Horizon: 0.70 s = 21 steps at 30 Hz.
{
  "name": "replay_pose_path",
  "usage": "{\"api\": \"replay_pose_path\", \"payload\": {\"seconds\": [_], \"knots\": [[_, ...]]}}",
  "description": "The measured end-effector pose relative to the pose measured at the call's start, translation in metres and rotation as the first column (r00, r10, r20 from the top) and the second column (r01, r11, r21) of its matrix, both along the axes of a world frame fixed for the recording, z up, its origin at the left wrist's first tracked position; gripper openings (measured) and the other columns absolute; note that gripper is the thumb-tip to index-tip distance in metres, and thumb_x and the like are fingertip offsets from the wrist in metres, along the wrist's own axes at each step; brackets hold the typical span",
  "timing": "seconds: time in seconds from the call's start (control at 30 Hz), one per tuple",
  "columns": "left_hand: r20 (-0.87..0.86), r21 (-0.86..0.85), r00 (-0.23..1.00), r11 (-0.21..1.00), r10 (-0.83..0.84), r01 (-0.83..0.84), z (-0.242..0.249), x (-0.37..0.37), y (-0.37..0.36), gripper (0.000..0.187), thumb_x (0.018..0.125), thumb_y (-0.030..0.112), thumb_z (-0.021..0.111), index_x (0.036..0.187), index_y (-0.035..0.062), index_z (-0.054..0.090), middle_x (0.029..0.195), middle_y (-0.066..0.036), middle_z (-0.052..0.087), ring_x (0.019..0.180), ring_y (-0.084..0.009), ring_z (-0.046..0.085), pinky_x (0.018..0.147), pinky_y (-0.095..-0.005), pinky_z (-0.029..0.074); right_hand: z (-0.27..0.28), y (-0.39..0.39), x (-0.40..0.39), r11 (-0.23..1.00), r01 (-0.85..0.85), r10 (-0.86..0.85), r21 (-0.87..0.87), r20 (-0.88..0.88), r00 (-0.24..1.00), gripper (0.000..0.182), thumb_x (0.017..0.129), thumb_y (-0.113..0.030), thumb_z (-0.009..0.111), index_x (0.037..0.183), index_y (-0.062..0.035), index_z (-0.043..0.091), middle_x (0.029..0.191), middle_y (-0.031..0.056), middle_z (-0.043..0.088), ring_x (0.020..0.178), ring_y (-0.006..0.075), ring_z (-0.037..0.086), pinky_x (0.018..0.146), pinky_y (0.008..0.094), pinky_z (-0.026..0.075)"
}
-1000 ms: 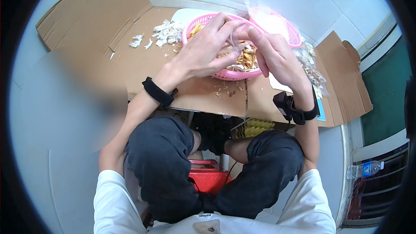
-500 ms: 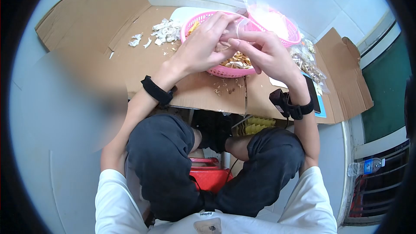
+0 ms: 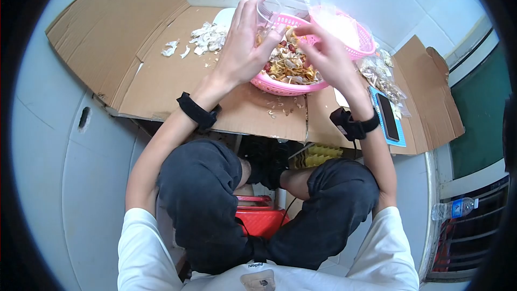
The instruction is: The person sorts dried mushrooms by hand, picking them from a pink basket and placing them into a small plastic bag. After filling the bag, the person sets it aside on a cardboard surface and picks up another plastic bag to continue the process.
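My left hand [image 3: 240, 54] is closed around a clear plastic cup [image 3: 269, 9], tilted above the left side of a pink perforated basket [image 3: 277, 87]. Thumb and fingers wrap the cup, and what is inside it cannot be made out. In the basket lies a mix of dried food pieces [image 3: 293, 70], brown and yellowish strips, pale slices and several dark red dates. Over the basket's right part hovers my right hand [image 3: 333, 60], its fingers spread and slightly curled, a little blurred. Nothing shows between those fingers.
Behind stands a second pink basket [image 3: 367, 40] with a clear bag in it. White dried pieces [image 3: 209, 37] lie on the cardboard [image 3: 177, 91] at left. Bagged dried goods [image 3: 379, 78] and a phone [image 3: 386, 116] on a blue pad are at right. Cardboard flaps rise at both sides.
My hands were together over the basket and have moved apart. The left has lifted the cup up and away; the right has opened over the basket, whose contents now show more.
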<state>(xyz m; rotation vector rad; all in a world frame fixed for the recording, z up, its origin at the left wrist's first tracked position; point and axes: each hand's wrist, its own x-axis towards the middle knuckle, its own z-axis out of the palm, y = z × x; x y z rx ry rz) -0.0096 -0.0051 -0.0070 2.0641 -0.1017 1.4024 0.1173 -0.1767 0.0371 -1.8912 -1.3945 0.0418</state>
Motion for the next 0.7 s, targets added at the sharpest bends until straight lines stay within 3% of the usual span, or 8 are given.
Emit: {"api": "replay_pose_path", "payload": {"seconds": [0.07, 0.17, 0.2, 0.27, 0.33, 0.4, 0.6, 0.7], "knots": [[0.001, -0.006, 1.0, 1.0, -0.025, 0.025, -0.001, 0.003, -0.002, 0.06, 0.098, 0.026, 0.061, 0.146, -0.0037, 0.039, 0.128, -0.018, 0.052, 0.12, -0.0248, 0.055, 0.102, -0.0363, 0.047, -0.029, 0.007, 0.019, 0.989, 0.007, 0.031, -0.145, 0.259, 0.965, 0.038, 0.095, -0.018, 0.063, 0.128, -0.0005, 0.061, 0.123, 0.0184, 0.068, 0.1, 0.0315, 0.07, 0.09, 0.0409, 0.054], [-0.022, -0.035, 0.998, 0.998, -0.056, 0.056, 0.001, 0.0, -0.009, 0.061, 0.098, 0.026, 0.06, 0.146, -0.0048, 0.038, 0.132, -0.019, 0.05, 0.126, -0.0261, 0.053, 0.106, -0.037, 0.045, -0.022, 0.008, 0.017, 0.953, 0.01, 0.028, -0.303, 0.12, 0.992, 0.039, 0.092, -0.011, 0.06, 0.13, -0.0009, 0.061, 0.124, 0.0223, 0.066, 0.117, 0.0385, 0.062, 0.101, 0.0461, 0.048], [-0.042, -0.057, 0.997, 0.996, -0.067, 0.065, 0.002, -0.002, -0.01, 0.061, 0.099, 0.026, 0.06, 0.146, -0.0055, 0.038, 0.134, -0.02, 0.05, 0.129, -0.0268, 0.052, 0.108, -0.0375, 0.043, -0.022, 0.014, 0.026, 0.954, 0.006, 0.032, -0.299, 0.122, 0.992, 0.039, 0.092, -0.011, 0.06, 0.13, -0.0009, 0.061, 0.124, 0.0223, 0.066, 0.117, 0.0385, 0.062, 0.101, 0.0461, 0.048], [-0.052, -0.071, 0.996, 0.995, -0.074, 0.07, 0.002, -0.002, -0.008, 0.061, 0.099, 0.027, 0.06, 0.145, -0.006, 0.039, 0.134, -0.02, 0.05, 0.13, -0.0269, 0.051, 0.109, -0.0379, 0.043, -0.024, 0.029, 0.053, 0.967, 0.065, 0.043, -0.246, 0.412, 0.91, 0.038, 0.09, -0.007, 0.057, 0.127, -0.0028, 0.065, 0.125, 0.0237, 0.064, 0.115, 0.0368, 0.064, 0.098, 0.0456, 0.05], [-0.066, -0.086, 0.993, 0.992, -0.094, 0.088, 0.001, -0.001, -0.01, 0.06, 0.098, 0.027, 0.059, 0.144, -0.0064, 0.04, 0.134, -0.021, 0.05, 0.13, -0.027, 0.051, 0.109, -0.0383, 0.042, -0.026, 0.036, 0.051, 0.95, 0.107, 0.027, -0.293, 0.418, 0.908, 0.038, 0.088, -0.006, 0.055, 0.123, -0.0062, 0.069, 0.123, 0.0238, 0.065, 0.112, 0.0358, 0.065, 0.098, 0.0461, 0.051], [-0.027, -0.101, 0.996, 0.992, -0.084, 0.081, 0.003, -0.001, -0.01, 0.059, 0.098, 0.028, 0.059, 0.143, -0.0065, 0.042, 0.132, -0.021, 0.051, 0.127, -0.0268, 0.052, 0.107, -0.0392, 0.043, -0.03, 0.041, 0.045, 0.839, 0.267, 0.027, -0.474, 0.526, 0.85, 0.035, 0.088, -0.013, 0.059, 0.121, -0.0097, 0.07, 0.118, 0.0207, 0.067, 0.108, 0.0343, 0.067, 0.095, 0.0461, 0.052], [-0.068, -0.007, 0.997, 1.0, -0.027, 0.026, 0.003, -0.003, -0.008, 0.058, 0.098, 0.027, 0.062, 0.142, -0.0047, 0.044, 0.124, -0.019, 0.053, 0.117, -0.0263, 0.057, 0.102, -0.0393, 0.046, -0.031, 0.028, 0.045, 0.9, 0.276, -0.052, -0.338, 0.544, 0.838, 0.027, 0.087, -0.015, 0.064, 0.112, -0.0054, 0.071, 0.101, 0.0191, 0.069, 0.098, 0.0362, 0.067, 0.086, 0.0466, 0.053], [-0.121, -0.032, 0.988, 0.995, -0.093, 0.09, 0.005, -0.002, -0.01, 0.058, 0.096, 0.025, 0.065, 0.142, -0.0034, 0.044, 0.12, -0.017, 0.054, 0.114, -0.0259, 0.058, 0.1, -0.0383, 0.047, -0.024, 0.013, 0.039, 0.987, 0.161, -0.15, 0.006, 0.387, 0.91, 0.018, 0.088, -0.014, 0.067, 0.103, -0.0041, 0.068, 0.095, 0.0175, 0.071, 0.09, 0.0335, 0.07, 0.079, 0.045, 0.054]]}}
